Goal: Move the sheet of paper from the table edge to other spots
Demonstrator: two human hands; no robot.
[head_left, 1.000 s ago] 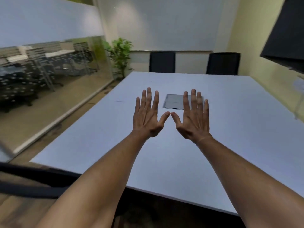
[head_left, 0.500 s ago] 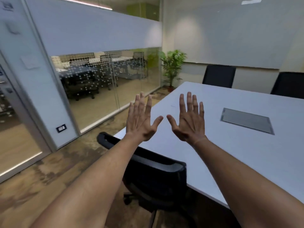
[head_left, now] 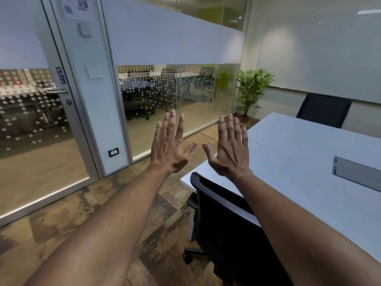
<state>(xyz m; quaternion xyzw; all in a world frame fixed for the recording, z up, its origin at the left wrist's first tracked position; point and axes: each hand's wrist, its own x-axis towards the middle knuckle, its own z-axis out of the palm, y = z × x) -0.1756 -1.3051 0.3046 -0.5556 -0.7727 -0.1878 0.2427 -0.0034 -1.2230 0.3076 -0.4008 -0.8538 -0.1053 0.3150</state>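
Note:
Both arms are stretched out in front of me, palms facing away and fingers spread. My left hand (head_left: 170, 144) hangs in the air over the floor, left of the table corner. My right hand (head_left: 229, 148) is held above the near left corner of the white table (head_left: 299, 153). Neither hand holds anything. No sheet of paper shows on the visible part of the table.
A black office chair (head_left: 224, 221) stands at the table's near side, below my right arm. A grey cable hatch (head_left: 356, 172) is set in the tabletop. A glass wall and door (head_left: 51, 112) run along the left. A potted plant (head_left: 250, 89) and another black chair (head_left: 323, 110) stand at the back.
The view has swung left, from the table's middle toward the glass wall and door. Both hands stay raised and spread, and now hover off the table's left corner.

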